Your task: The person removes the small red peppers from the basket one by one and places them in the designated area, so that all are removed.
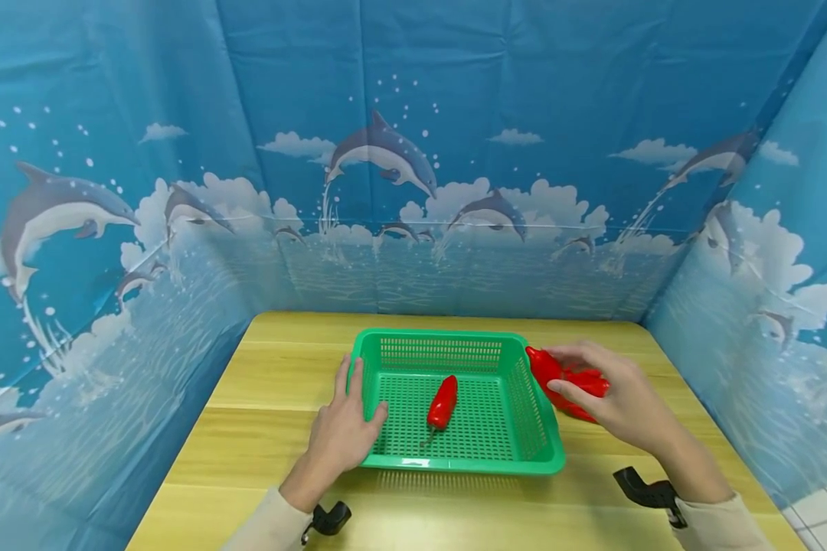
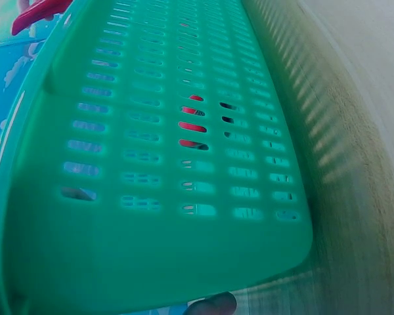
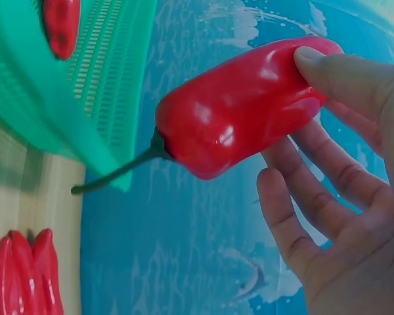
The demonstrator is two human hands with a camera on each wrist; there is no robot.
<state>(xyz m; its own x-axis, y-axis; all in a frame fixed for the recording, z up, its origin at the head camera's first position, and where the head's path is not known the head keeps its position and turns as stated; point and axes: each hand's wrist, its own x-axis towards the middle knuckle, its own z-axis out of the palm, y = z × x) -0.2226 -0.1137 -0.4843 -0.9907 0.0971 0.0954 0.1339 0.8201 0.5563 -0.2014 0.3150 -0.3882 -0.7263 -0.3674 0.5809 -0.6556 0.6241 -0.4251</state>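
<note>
Left hand (image 1: 344, 428) spread at left rim of green plastic lattice basket (image 1: 455, 464), fingers straight, gripping nothing. Inside, one glossy red pepper with thin stem (image 1: 443, 403). Now right: right hand (image 1: 616, 390) pinches plump glossy red pepper with dark green stem (image 3: 217, 118), near basket's right rim. Looks light, firm, slippery-skinned; best held round thick body, not frail stem. Beyond basket, more red peppers (image 3: 23, 275) on yellow wood-grain worktop (image 1: 282, 367).
</note>
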